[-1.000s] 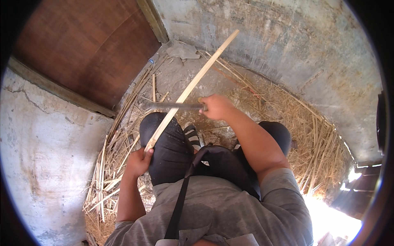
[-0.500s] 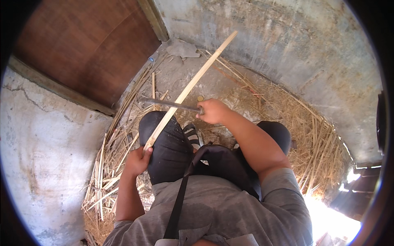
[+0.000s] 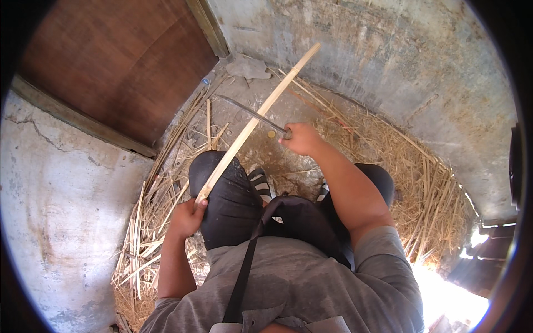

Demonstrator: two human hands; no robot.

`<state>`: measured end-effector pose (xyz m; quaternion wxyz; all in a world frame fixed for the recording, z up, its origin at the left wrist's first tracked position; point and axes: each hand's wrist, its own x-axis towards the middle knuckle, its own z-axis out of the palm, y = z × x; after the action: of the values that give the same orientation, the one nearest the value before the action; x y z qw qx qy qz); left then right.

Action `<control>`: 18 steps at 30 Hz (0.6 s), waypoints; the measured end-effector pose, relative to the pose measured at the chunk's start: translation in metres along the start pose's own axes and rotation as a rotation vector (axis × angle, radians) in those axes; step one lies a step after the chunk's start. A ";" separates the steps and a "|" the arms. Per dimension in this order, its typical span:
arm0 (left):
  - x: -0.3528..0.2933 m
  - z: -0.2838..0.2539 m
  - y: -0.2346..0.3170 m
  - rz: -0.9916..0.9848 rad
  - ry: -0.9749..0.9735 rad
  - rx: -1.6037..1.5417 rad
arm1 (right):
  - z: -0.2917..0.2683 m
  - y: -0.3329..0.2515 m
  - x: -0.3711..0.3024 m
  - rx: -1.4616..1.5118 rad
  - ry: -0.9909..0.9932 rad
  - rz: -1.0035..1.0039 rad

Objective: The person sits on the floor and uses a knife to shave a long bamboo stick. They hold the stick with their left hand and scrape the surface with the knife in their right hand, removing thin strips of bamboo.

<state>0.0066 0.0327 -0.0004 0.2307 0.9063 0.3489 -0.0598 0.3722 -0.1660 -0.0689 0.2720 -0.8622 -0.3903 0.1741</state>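
Note:
A long pale strip of split bamboo (image 3: 247, 133) slants from my left thigh up and away to the right. Its near end is gripped by my left hand (image 3: 187, 217), thumb on top, beside my left knee. My right hand (image 3: 301, 139) is closed round the handle of a machete-like knife (image 3: 244, 107), whose thin dark blade points up and to the left. The blade crosses the bamboo strip around its middle, and from above it seems to lie against it; exact contact is hard to tell. My fingers hide most of the knife's handle.
Bamboo strips and shavings (image 3: 145, 244) litter the floor at left, with a larger heap of shavings and strips (image 3: 427, 194) along the right wall. A flat grey stone (image 3: 248, 67) lies in the far corner. A brown door panel (image 3: 122, 66) and stained walls (image 3: 388, 61) enclose the spot.
My right hand has moved farther away and slightly right, carrying the knife up along the strip toward its far end. The blade now tilts more steeply. My left hand and the strip stay nearly still.

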 end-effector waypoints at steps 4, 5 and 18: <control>-0.001 0.001 0.000 -0.014 -0.009 -0.005 | 0.002 -0.017 -0.006 -0.022 -0.091 -0.113; -0.001 0.001 -0.001 -0.017 -0.013 -0.006 | 0.003 -0.021 -0.007 -0.038 -0.135 -0.144; 0.000 0.000 0.000 -0.011 0.002 -0.004 | -0.002 -0.008 -0.002 -0.022 -0.023 -0.025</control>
<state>0.0063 0.0324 -0.0003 0.2319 0.9041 0.3540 -0.0596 0.3675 -0.1637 -0.0623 0.2601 -0.8581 -0.4059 0.1766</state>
